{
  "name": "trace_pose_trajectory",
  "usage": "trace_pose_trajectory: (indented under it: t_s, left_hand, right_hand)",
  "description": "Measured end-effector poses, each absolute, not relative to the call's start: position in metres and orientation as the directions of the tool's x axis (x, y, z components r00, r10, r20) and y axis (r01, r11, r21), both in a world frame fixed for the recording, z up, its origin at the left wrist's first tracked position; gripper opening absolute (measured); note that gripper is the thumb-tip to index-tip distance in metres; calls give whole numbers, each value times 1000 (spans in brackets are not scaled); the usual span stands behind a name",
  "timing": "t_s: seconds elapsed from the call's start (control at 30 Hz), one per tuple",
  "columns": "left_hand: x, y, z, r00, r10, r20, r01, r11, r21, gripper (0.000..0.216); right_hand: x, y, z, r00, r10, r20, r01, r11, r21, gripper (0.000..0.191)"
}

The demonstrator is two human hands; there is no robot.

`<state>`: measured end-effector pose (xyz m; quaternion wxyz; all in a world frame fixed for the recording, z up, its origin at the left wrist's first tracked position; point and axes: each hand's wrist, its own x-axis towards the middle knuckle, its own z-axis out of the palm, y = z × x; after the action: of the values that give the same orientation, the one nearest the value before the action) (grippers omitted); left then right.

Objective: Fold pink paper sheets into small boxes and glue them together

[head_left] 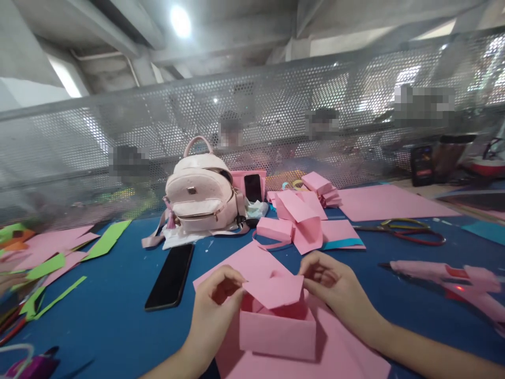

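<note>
Pink box (277, 334), inside partly hidden

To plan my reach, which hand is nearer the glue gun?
Right. Your right hand is left of the glue gun; your left hand is farther left, on the other side of the pink piece.

Left fingers (233, 303), right fingers (314, 288) both curled

a perforated metal screen (189, 108) stands beneath concrete beams (224, 37).
</note>
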<state>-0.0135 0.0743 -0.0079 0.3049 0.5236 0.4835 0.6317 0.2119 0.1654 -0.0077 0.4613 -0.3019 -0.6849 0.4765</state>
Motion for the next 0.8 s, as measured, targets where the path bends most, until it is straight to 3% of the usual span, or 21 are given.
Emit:
trace_pose_trajectory:
  t_s: [0.17,0.27,0.43,0.53,0.8]
  left_hand:
    - [-10,74,-5,-323,897,301,77,-292,953,21]
    - [-12,75,-8,-274,913,303,78,-293,953,24]
    - [-12,74,-9,-227,924,308,82,-297,951,18]
    - [-12,74,-8,-209,926,314,158,-285,945,17]
    - [-17,78,-16,-200,943,265,208,-223,952,14]
  right_hand:
    - [209,164,-9,-402,880,252,-92,235,-968,19]
    - [210,167,-11,-458,839,296,-94,285,-954,10]
    - [213,170,-15,-504,780,370,-77,387,-919,17]
    - [214,170,-18,-495,810,315,-25,349,-937,13]
    - [213,166,-18,-504,847,166,61,226,-972,33]
